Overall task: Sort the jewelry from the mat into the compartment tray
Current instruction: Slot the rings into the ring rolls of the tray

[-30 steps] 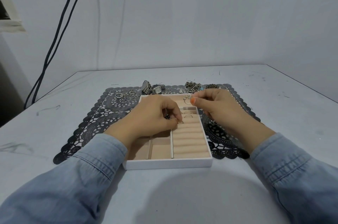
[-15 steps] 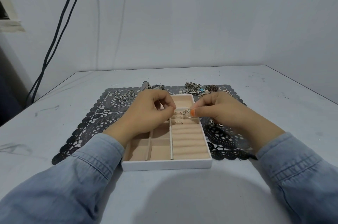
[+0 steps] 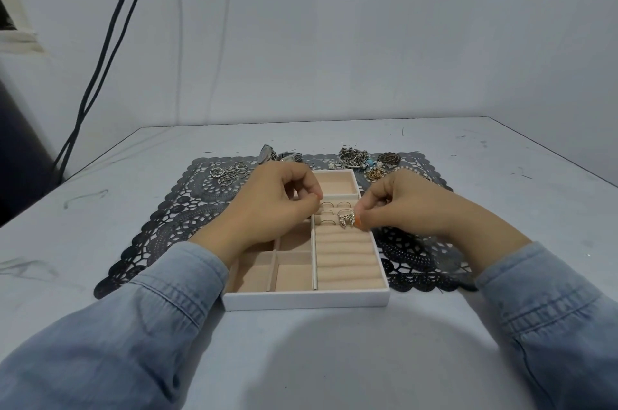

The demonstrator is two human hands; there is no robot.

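A white compartment tray [image 3: 306, 301] with beige lining sits on a black lace mat [image 3: 177, 219]. Its right side has padded ring rolls, and several thin rings [image 3: 334, 205] stand in the far rolls. My right hand [image 3: 401, 202] pinches a silver winged ring [image 3: 346, 219] against the ring rolls. Over the tray's left side hovers my left hand [image 3: 277, 205], fingers curled with the tips pinched together; whether it holds anything is hidden. Loose jewelry lies along the mat's far edge: silver rings [image 3: 230, 172], watches [image 3: 281, 155] and a heap of chains and bracelets [image 3: 364, 160].
The mat lies on a grey-white table [image 3: 334, 359] set against a white wall. Two black cables [image 3: 100, 68] hang down at the left. The table's right edge runs diagonally at the far right.
My right hand has brought the winged ring down from the tray's far end onto the ring rolls. My left hand has lifted and pulled back toward the tray's far left.
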